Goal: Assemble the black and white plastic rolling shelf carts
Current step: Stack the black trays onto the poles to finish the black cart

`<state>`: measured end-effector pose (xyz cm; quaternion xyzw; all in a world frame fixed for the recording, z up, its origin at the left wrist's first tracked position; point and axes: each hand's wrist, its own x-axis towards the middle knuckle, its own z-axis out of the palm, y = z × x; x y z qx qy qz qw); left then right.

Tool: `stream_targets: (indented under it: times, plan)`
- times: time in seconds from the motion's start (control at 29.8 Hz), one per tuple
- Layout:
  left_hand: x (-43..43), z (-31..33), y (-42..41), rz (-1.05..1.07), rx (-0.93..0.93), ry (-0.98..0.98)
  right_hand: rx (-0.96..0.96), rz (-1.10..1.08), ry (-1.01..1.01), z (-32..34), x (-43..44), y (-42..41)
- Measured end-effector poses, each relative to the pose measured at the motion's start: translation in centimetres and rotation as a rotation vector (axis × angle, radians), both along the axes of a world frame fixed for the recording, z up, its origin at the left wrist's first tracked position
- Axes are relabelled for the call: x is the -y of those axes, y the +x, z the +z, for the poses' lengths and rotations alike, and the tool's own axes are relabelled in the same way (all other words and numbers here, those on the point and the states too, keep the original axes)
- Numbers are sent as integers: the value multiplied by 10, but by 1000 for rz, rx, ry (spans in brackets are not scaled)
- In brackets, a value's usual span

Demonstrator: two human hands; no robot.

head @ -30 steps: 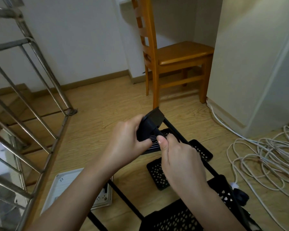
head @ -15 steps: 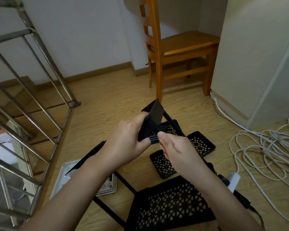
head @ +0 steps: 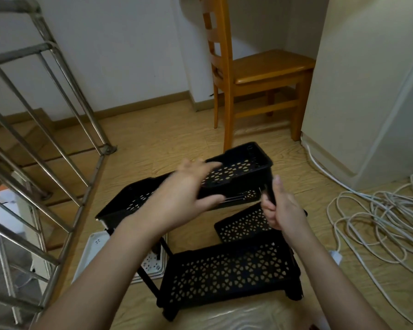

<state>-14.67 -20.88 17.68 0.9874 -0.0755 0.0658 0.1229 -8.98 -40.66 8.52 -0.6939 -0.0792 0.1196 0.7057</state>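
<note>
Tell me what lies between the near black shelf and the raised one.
Head view: a smaller black perforated tray lies on the floor between the near shelf and the raised shelf, partly behind the right hand gripping a black post.

The indoor light is soft, even and rather dim, and the chair (head: pixel 260 75) throws a faint shadow on the wall (head: pixel 129 55) at 12 o'clock. Motion smears the left hand (head: pixel 184 194) (its fingers most), and pale glare lies on a glossy surface (head: pixel 236 315) at 6 o'clock. Straight lines bow near the edges, such as the railing (head: pixel 57 75) at 9 o'clock.

Raised tray (head: pixel 239 172) behind lower tray (head: pixel 227 275), chair (head: pixel 260 75) beyond, cables (head: pixel 377 210) at right
</note>
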Motion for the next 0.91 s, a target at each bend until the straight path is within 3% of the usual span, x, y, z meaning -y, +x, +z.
stream_targets:
  times: [0.13,0.27,0.4,0.47,0.54,0.64,0.71,0.77,0.91]
  plan:
    - [-62,-15,-24,360,267,-138,-87,-36,117,-6,23,20]
    - [-104,-39,-35,598,192,-462,-100,-6,178,-8,30,31]
    - [-94,-59,-41,566,27,-916,-114,-19,218,-11,30,35]
    - [-82,-63,-44,535,87,-1096,-113,-74,222,-14,26,35]
    - [-74,-55,-45,527,155,-1248,-70,-174,38,-10,22,33]
    - [-58,-30,-43,405,122,-1282,95,-500,-417,6,23,29]
    - [-44,-14,-43,298,82,-1240,392,-571,-497,33,15,12]
    - [-31,-2,-43,189,59,-1153,620,-345,-464,69,-4,-5]
    - [-8,15,-42,-14,42,-1029,848,119,-428,108,-36,-20]
